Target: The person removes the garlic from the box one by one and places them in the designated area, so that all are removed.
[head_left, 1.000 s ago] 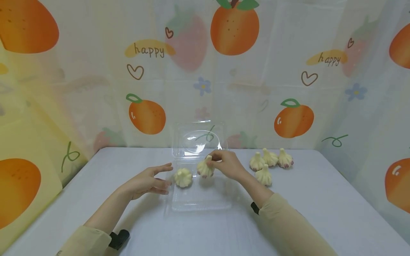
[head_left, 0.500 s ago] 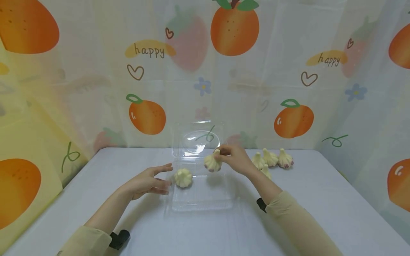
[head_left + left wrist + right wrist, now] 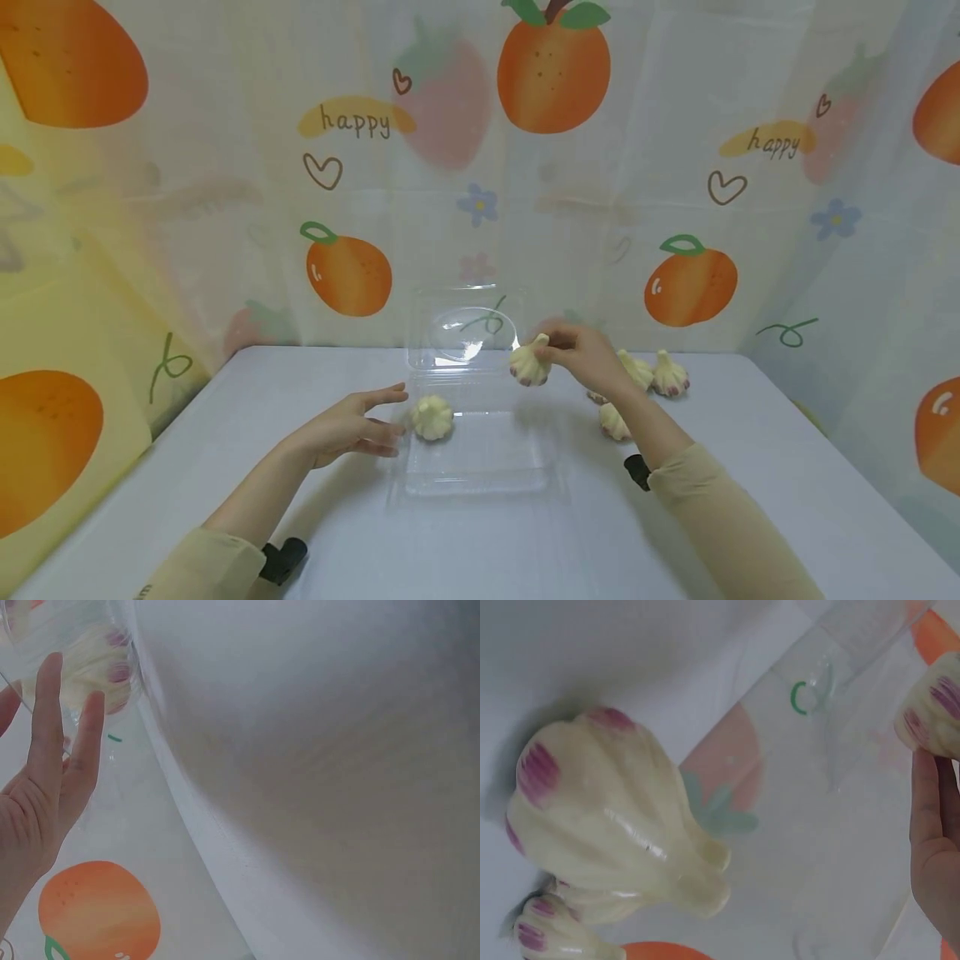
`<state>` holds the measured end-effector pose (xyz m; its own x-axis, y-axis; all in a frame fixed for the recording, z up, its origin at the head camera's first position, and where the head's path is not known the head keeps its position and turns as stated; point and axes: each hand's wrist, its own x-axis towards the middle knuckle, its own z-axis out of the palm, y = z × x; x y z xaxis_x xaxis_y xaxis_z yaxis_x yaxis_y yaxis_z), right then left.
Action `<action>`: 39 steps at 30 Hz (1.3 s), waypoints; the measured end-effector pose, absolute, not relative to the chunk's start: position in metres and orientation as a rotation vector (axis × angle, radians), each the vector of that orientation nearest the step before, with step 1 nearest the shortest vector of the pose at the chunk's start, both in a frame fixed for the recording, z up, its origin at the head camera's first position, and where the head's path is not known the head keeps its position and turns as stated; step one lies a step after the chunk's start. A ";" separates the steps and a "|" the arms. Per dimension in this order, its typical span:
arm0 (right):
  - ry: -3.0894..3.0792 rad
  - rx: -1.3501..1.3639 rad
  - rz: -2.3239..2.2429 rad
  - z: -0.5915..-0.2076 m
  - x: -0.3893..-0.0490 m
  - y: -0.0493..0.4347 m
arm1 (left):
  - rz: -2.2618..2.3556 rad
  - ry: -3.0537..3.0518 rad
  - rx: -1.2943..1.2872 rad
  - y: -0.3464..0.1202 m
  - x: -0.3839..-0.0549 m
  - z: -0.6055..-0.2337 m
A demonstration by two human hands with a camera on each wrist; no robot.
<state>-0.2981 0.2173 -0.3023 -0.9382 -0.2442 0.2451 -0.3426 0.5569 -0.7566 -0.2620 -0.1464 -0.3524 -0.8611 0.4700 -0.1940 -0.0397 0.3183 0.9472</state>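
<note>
My right hand (image 3: 588, 357) pinches a garlic bulb (image 3: 529, 367) by its stem, raised above the back right corner of a clear plastic clamshell box (image 3: 480, 482). In the right wrist view that held bulb (image 3: 939, 705) shows purple streaks at the right edge. The box lies with its lid (image 3: 468, 329) standing up at the back. Inside, at the left, sits another garlic bulb (image 3: 432, 418). My left hand (image 3: 348, 427) has its fingers extended at the box's left side. Through the plastic, the left wrist view shows a purple-marked bulb (image 3: 97, 671) beyond the fingers.
Several more garlic bulbs (image 3: 670, 375) stand in a group right of the box, partly hidden behind my right forearm. One bulb (image 3: 615, 802) looms large in the right wrist view. A printed fruit curtain (image 3: 570, 200) closes off the back of the white table (image 3: 750, 483).
My right hand has drawn right and upward with its garlic bulb, from over the middle of the box towards its back right corner. My left hand stays in place.
</note>
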 end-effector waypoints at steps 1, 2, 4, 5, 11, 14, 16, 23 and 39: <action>-2.668 0.498 1.342 -0.300 -0.298 0.221 | 1.564 2.154 0.387 -0.145 -0.263 -0.352; -2.661 0.490 1.354 -0.299 -0.298 0.224 | 1.564 2.153 0.394 -0.144 -0.264 -0.352; -2.660 0.470 1.338 -0.296 -0.299 0.230 | 1.564 2.158 0.408 -0.143 -0.265 -0.352; -2.660 0.463 1.335 -0.296 -0.299 0.233 | 1.562 2.164 0.409 -0.143 -0.265 -0.352; -2.671 0.436 1.291 -0.297 -0.299 0.248 | 1.562 2.159 0.396 -0.146 -0.262 -0.356; -2.660 0.435 1.243 -0.295 -0.298 0.258 | 1.568 2.156 0.402 -0.147 -0.262 -0.357; -2.644 0.428 1.246 -0.291 -0.299 0.266 | 1.578 2.163 0.412 -0.146 -0.264 -0.355; -2.675 0.353 1.159 -0.285 -0.291 0.299 | 1.604 2.139 0.454 -0.148 -0.261 -0.356; -2.796 0.188 1.003 -0.306 -0.286 0.366 | 1.596 2.133 0.447 -0.148 -0.259 -0.359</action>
<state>-0.2858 0.3663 -0.3057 -0.9784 -0.0624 0.1970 -0.1734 0.7663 -0.6187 -0.2591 -0.1476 -0.3591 -0.8523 0.5010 -0.1501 -0.0029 0.2825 0.9593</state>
